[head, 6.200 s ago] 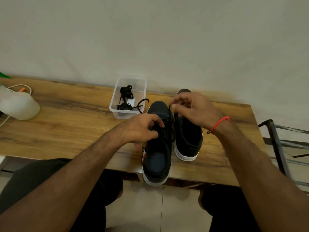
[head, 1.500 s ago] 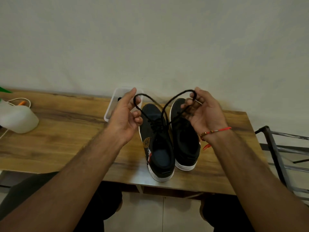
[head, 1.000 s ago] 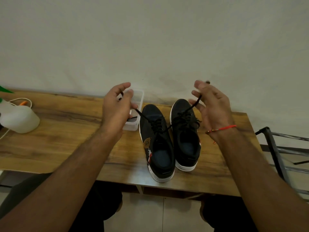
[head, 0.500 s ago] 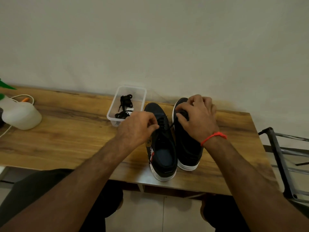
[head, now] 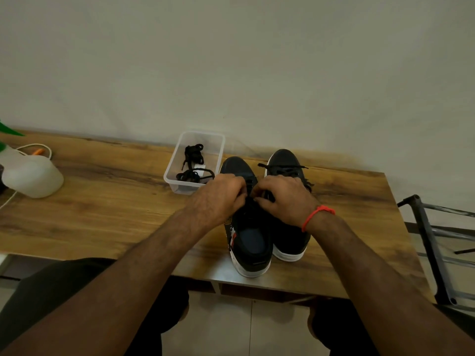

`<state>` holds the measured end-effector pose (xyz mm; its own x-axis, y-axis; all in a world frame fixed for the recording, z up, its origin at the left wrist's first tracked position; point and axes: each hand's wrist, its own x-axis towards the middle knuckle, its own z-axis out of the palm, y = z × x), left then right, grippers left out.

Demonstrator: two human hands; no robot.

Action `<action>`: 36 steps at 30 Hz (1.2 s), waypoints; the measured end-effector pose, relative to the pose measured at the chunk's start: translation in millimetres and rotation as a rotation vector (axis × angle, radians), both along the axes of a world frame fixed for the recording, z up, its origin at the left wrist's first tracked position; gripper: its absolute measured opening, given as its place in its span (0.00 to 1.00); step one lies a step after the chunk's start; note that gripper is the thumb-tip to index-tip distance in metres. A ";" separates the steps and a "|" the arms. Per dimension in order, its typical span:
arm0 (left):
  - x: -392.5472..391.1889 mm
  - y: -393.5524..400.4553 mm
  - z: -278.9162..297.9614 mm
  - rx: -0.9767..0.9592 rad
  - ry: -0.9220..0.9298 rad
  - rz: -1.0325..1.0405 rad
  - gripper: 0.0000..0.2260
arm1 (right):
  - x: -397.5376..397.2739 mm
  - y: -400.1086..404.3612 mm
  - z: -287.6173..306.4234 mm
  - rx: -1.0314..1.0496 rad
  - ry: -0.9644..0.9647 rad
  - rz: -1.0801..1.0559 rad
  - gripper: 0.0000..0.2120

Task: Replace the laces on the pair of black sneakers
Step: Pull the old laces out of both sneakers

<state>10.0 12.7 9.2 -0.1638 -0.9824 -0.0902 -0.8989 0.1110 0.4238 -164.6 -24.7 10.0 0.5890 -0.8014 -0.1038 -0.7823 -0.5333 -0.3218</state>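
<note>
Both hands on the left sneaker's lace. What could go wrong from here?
1. The left sneaker has its heel past the table edge; a hard tug by the left hand or right hand might tip it off.
2. The right sneaker has loose lace ends beside the working fingers; they could snag.

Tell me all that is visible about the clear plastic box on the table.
The clear plastic box is a small, rectangular, open-topped container with rounded corners and translucent walls. It stands upright on the wooden table, near the wall, just left of the toe of the left sneaker. Whether it touches that sneaker cannot be told. Inside lie bundled black laces and a small white tag. One loop of lace reaches the box's right rim. Neither hand touches the box.
</note>
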 end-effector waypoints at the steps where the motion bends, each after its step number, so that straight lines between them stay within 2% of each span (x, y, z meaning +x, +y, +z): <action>1: -0.8 -0.4 -1.7 0.011 0.014 0.019 0.03 | -0.2 0.2 -0.6 -0.001 -0.021 0.004 0.10; 7: -1.7 3.9 -7.1 0.109 0.236 0.240 0.05 | -0.1 1.8 1.3 -0.018 -0.080 0.004 0.07; 10: 2.4 2.8 -4.4 0.117 0.302 0.217 0.01 | 0.1 1.6 0.2 0.009 -0.106 -0.016 0.07; 11: 4.3 2.3 -3.4 0.118 0.314 0.189 0.05 | 0.1 1.4 -0.7 0.018 -0.110 -0.027 0.07; 14: 6.3 1.8 0.7 0.154 0.292 0.137 0.10 | 0.4 1.7 -2.8 0.021 -0.114 -0.050 0.07; 18: 5.0 1.0 2.8 0.130 0.340 0.237 0.05 | 1.6 2.7 -1.6 0.023 -0.110 -0.035 0.09; 21: 1.8 2.6 3.6 0.219 0.389 0.326 0.04 | 1.1 0.8 -2.1 0.043 -0.144 -0.031 0.07; 27: -0.3 6.0 8.2 0.367 0.323 0.386 0.10 | -1.8 -1.4 -3.0 0.080 -0.243 -0.100 0.02; 30: 2.5 5.6 7.7 0.289 0.323 0.331 0.07 | -0.6 -1.2 -5.9 0.096 -0.256 -0.112 0.03; 33: 4.5 5.1 8.2 0.190 0.299 0.267 0.07 | 2.9 -0.6 -7.4 0.100 -0.190 -0.073 0.11; 36: 6.5 4.5 8.0 0.107 0.251 0.285 0.05 | 3.0 -2.8 -6.4 0.084 -0.229 -0.105 0.08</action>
<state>16.5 17.2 17.2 0.0837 -0.9789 -0.1863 -0.7541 -0.1844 0.6303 -161.6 -27.6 3.6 0.5192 -0.8534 -0.0460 -0.7337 -0.4174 -0.5361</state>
